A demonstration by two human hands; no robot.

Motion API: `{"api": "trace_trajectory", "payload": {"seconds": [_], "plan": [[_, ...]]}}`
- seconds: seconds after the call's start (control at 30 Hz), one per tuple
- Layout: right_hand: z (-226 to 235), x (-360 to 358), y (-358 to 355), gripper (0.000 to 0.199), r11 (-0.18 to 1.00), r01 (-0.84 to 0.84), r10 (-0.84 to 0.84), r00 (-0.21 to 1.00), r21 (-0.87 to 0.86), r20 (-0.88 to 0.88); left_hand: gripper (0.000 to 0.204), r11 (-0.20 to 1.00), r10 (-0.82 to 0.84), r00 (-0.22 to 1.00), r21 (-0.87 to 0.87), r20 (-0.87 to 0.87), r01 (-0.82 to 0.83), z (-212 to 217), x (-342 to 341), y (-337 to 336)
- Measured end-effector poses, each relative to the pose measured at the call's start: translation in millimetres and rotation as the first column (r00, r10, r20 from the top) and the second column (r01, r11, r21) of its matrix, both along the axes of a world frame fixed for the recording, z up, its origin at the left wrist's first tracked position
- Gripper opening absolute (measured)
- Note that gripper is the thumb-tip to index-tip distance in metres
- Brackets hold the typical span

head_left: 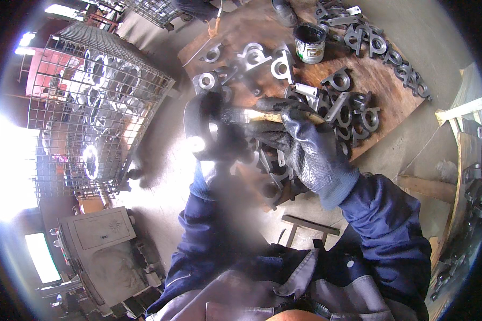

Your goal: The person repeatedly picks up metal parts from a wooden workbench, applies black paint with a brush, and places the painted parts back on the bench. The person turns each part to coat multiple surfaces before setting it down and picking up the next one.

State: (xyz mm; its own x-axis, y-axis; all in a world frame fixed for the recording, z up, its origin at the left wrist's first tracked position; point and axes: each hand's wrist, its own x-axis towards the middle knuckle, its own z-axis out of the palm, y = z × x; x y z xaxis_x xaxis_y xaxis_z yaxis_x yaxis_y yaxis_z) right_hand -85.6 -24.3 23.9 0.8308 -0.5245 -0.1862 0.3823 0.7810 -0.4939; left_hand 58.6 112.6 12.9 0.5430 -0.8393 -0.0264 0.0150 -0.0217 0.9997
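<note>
In my right hand, gloved in dark grey, a paintbrush with a wooden handle is gripped. Its bristle end points left, against a dark, ring-shaped metal bracket raised above the board. My left hand holds this bracket from below; the part and a blurred smear hide most of its fingers. Beyond the hands, a paint can with dark stains stands on a brown board. Grey ring-shaped brackets lie around it, several heaped just beyond my right hand.
To the left stands a wire mesh cage filled with metal parts. A grey cabinet is at lower left. Wooden framing runs along the right side. Close to my lap is a small metal stand. Another person's shoe shows at the far edge.
</note>
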Motion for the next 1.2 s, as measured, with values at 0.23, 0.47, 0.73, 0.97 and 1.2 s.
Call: {"api": "trace_trajectory", "payload": {"seconds": [0.23, 0.47, 0.73, 0.97, 1.2], "plan": [[7.6, -6.0, -4.2, 0.037, 0.987, -0.133, 0.137, 0.99, -0.092, 0.042, 0.032, 0.985, -0.149, 0.758, 0.166, 0.635, 0.055, -10.9, 9.8, 19.3], [2.3, 4.2, 2.4, 0.039, 0.993, -0.056, 0.065, 0.994, -0.101, 0.085, 0.051, 0.997, 0.017, 0.996, 0.074, -0.083, -0.011, -12.0, 8.9, 12.7], [4.7, -5.2, -17.5, 0.035, 0.909, -0.193, 0.193, 0.98, -0.369, -0.038, 0.024, 0.985, -0.169, 0.827, 0.109, 0.536, 0.13, -23.0, 24.4, 26.0], [8.0, 4.2, -4.0, 0.037, 0.991, -0.096, 0.104, 0.991, -0.098, 0.085, 0.05, 0.892, -0.446, 0.882, -0.154, -0.156, 0.424, -29.8, 26.2, 6.2], [21.1, -8.2, -33.5, 0.031, 0.877, -0.153, 0.197, 0.979, -0.455, 0.049, 0.059, 0.994, 0.015, 0.967, 0.097, 0.254, -0.041, -10.8, 16.6, 8.5]]}}
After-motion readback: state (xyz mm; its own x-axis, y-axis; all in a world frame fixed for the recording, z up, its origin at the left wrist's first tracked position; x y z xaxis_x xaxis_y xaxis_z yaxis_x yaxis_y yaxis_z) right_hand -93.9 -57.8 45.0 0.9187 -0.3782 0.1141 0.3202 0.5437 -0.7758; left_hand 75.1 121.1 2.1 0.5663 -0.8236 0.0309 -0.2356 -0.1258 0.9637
